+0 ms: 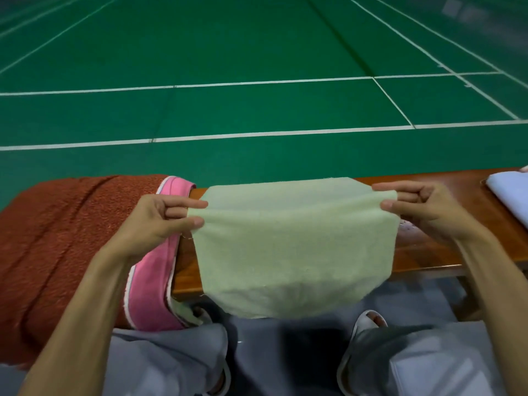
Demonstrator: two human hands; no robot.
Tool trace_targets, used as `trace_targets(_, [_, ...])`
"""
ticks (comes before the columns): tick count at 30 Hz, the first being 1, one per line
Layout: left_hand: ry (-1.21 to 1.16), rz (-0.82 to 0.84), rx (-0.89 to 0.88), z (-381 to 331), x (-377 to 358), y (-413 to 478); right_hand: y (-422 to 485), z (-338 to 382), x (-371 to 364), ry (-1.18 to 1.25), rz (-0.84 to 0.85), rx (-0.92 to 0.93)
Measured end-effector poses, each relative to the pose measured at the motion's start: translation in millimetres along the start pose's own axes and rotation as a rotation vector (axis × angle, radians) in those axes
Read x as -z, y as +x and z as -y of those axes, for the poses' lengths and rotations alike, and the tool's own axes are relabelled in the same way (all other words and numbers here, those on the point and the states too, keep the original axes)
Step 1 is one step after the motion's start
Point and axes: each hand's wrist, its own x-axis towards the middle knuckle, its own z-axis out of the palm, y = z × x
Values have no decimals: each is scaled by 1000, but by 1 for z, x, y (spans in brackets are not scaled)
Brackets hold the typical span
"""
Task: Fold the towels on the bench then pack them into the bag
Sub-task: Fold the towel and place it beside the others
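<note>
Left hand (160, 221) and right hand (423, 207) each pinch a top corner of the soft pale-green cloth towel (291, 252), held up over the near edge of the brown wooden bench (423, 252). Keep corners level, then fold evenly.

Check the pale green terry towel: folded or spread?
Spread: the pale green towel hangs open, pinched between left hand and right hand.

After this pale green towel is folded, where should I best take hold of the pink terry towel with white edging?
Pinch the pink towel at its near end, which hangs over the front edge of the brown wooden bench. Come from the right: the rust-red towel lies against its left side, so the right edge looks freer.
</note>
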Motion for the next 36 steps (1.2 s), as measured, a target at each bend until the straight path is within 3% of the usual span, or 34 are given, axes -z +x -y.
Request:
trace_targets(6, [352, -146, -103, -8, -3, -4, -8, 17, -2, -518, -99, 87])
trace_targets(10, [462, -329, -223, -8, -6, 2, -5, 31, -13, -675, -151, 193])
trace_targets(13, [294, -380, -227, -12, -5, 21, 15, 40, -15, -560, -245, 219])
trace_targets(16, [-56, -361, -168, -27, -2, 50, 42, 55, -23, -231, -255, 197])
trace_targets(19, [-274, -354, -300, -48, 6, 71, 64, 75, -27, -35, -298, 327])
trace_targets(23, [-373, -389, -572, -78, 20, 70, 69, 107, -22, 139, -343, 584])
trace_targets(27, [-375, -448, -666, -82, 24, 44, 47, 109, -16, 184, -299, 694])
trace_targets(30, [-364, -366, -652, -61, 24, 19, 20, 90, -8, 110, -212, 640])
trace_targets(33, [-284, -195, -531, -31, 21, 0, -5, 63, 11, 33, 5, 472])
trace_targets(36, [4, 87, -279, -7, 29, -10, -9, 35, 28, -401, 252, 144])
